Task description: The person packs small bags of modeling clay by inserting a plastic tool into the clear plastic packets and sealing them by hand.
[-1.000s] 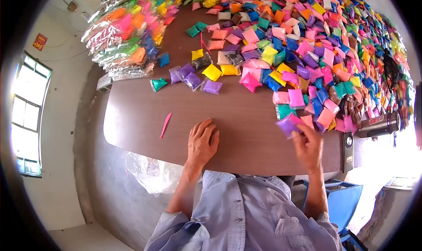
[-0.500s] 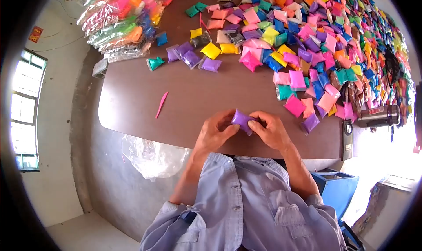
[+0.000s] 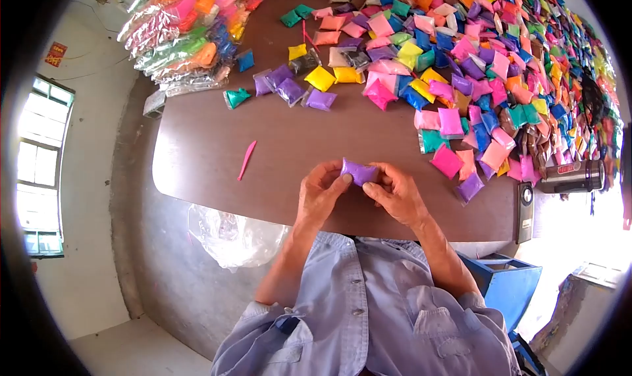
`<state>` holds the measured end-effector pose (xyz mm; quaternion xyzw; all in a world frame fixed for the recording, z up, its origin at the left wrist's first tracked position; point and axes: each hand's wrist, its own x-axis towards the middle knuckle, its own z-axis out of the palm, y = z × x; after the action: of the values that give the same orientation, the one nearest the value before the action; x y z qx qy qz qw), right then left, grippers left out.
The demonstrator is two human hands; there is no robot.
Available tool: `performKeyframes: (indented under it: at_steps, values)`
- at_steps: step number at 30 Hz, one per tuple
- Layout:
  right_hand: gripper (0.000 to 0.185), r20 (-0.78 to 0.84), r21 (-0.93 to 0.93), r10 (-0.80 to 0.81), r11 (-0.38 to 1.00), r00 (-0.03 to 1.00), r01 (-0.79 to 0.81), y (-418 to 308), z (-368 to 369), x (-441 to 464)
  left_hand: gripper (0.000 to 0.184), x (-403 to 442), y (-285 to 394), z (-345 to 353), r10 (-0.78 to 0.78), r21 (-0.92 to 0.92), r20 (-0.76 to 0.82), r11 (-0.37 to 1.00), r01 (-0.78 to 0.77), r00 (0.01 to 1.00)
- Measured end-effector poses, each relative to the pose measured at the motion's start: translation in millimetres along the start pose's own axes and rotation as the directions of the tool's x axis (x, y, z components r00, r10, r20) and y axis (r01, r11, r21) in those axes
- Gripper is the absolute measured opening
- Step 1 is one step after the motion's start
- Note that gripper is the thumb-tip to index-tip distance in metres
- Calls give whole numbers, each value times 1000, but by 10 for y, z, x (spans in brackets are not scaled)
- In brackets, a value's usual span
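Note:
A small purple packet (image 3: 359,172) with a soft, puffy filling is held between both hands above the near part of the brown table (image 3: 296,146). My left hand (image 3: 321,190) pinches its left end, thumb in front. On the right end, my right hand (image 3: 397,195) grips it with thumb and bent fingers. The packet lies roughly level, its upper face showing. Left of the hands, a pink plastic strip-like tool (image 3: 247,160) rests on the table. Several loose purple packets (image 3: 321,100) lie beyond the hands, near yellow packets (image 3: 320,78) and a green packet (image 3: 236,98).
A large heap of coloured packets (image 3: 451,123) covers the table's right and far side. Stacked clear bags (image 3: 191,60) stand at the far left. A steel flask (image 3: 571,176) and a scale-like device (image 3: 525,211) sit at right. Below are a clear plastic bag (image 3: 237,238) and blue bin (image 3: 503,280).
The purple packet has turned from a slant to nearly level, and both hands have shifted their hold on it. The whole view has moved slightly.

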<state>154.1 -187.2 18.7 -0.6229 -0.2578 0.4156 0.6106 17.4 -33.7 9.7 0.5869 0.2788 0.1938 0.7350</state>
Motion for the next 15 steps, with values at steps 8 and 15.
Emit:
performKeyframes:
  at_steps: [8,15]
  values:
    - [32,-146,-320,-260,925,955,203,89,96,94,27,461,191,-129,-14,-191,-370,980,-62,929]
    - [19,-185,-541,-506,768,843,342,196,115,143,44,1015,330,-307,24,267,-247,963,44,969]
